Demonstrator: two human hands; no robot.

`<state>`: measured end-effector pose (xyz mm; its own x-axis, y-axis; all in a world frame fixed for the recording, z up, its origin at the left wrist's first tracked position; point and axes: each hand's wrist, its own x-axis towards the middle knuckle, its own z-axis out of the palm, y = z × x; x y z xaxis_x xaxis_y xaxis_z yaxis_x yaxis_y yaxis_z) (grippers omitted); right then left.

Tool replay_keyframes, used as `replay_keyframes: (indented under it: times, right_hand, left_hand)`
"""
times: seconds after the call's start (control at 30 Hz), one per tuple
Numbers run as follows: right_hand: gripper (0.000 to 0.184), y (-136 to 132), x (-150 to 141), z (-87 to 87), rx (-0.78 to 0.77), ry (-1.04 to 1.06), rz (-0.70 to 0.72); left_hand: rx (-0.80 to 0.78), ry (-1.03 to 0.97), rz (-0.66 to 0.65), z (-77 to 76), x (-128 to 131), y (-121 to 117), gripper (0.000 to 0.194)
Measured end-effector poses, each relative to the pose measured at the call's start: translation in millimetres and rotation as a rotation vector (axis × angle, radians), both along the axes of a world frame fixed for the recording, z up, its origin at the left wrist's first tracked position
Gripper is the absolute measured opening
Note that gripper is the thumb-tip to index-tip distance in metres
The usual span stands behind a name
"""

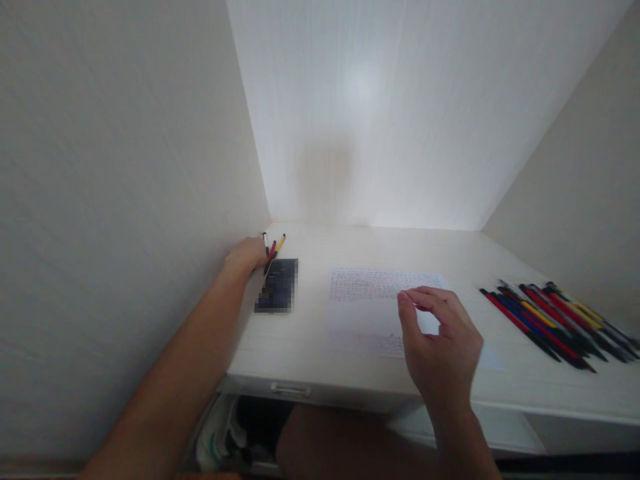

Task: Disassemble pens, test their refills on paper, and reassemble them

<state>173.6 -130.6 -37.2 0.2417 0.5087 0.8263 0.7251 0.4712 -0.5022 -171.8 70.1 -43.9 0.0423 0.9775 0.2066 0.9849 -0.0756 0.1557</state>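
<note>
My left hand (246,257) reaches to the far left of the white desk (310,353), closed on a few pens (273,248) in red, yellow and black that stick out past its knuckles. A dark, blurred flat object (278,287) lies just right of that hand. My right hand (440,340) hovers over a written sheet of paper (365,303) in the middle of the desk, fingers loosely curled and apart, holding nothing.
Several pens (555,320) in red, blue, yellow and black lie in a row at the desk's right side. Walls close in on the left, back and right. A drawer handle (290,389) sits under the front edge, with my knee below.
</note>
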Motion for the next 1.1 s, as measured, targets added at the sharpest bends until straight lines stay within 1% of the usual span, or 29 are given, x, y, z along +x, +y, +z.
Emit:
replay_keyframes:
  times: [0.07,0.1,0.2,0.27,0.37,0.43,0.47,0.5,0.53,0.57,0.63,0.67,0.7,0.77,0.83,0.9,0.97,1.1]
  right_hand:
    - [0.005,0,-1,-0.8,-0.005,0.007,0.012]
    - [0.005,1,0,-1.6,-0.01,0.009,0.015]
    - [0.007,1,2,-3.7,-0.033,0.026,0.018]
    - [0.008,1,3,-3.8,-0.051,0.052,0.02]
    - [0.011,0,3,-2.6,-0.078,0.097,0.038]
    - [0.013,0,3,-2.2,-0.096,0.115,0.055]
    - [0.014,1,3,-2.4,-0.116,0.131,0.064]
    - [0.015,2,3,-2.9,-0.146,0.159,0.069]
    - [0.017,4,3,-3.8,-0.188,0.202,0.075]
    - [0.021,6,4,-5.1,-0.238,0.254,0.086]
    - [0.036,12,6,-8.8,-0.341,0.357,0.129]
    - [0.04,14,8,-11.2,-0.378,0.391,0.162]
    - [0.04,16,10,-14.0,-0.405,0.407,0.204]
    - [0.03,20,15,-20.0,-0.433,0.413,0.278]
    - [0.031,23,21,-25.7,-0.453,0.449,0.337]
    - [0.034,25,25,-29.9,-0.461,0.529,0.375]
    - [0.036,27,27,-32.6,-0.484,0.577,0.38]
    - [0.036,30,26,-35.3,-0.58,0.534,0.41]
  left_hand:
    - [-0.106,0.045,0.096,3.0,5,-1,0.044]
    - [-0.139,0.059,0.122,5.2,7,-3,0.044]
    - [-0.157,0.075,0.116,13.7,13,-8,0.045]
    - [-0.138,0.081,0.098,21.1,15,-12,0.044]
    - [-0.067,0.098,0.071,35.4,22,-16,0.038]
    - [0.025,0.093,0.009,43.9,39,-19,0.035]
    - [0.091,0.077,-0.056,46.4,52,-22,0.036]
    - [0.247,-0.013,-0.184,47.3,69,-27,0.038]
    - [0.365,-0.118,-0.324,46.1,88,-33,0.039]
    - [0.415,-0.202,-0.465,43.0,109,-40,0.039]
    - [0.412,-0.288,-0.704,31.9,150,-58,0.038]
    - [0.392,-0.292,-0.812,24.9,167,-68,0.038]
    - [0.37,-0.285,-0.905,17.7,182,-77,0.038]
    - [0.325,-0.293,-1.036,3.8,201,-91,0.039]
    - [0.301,-0.32,-1.066,-7.6,207,-97,0.039]
    - [0.289,-0.31,-1.062,-15.7,206,-97,0.04]
    - [0.287,-0.284,-1.057,-20.7,202,-95,0.038]
    - [0.335,-0.25,-1.083,-25.1,200,-92,0.03]
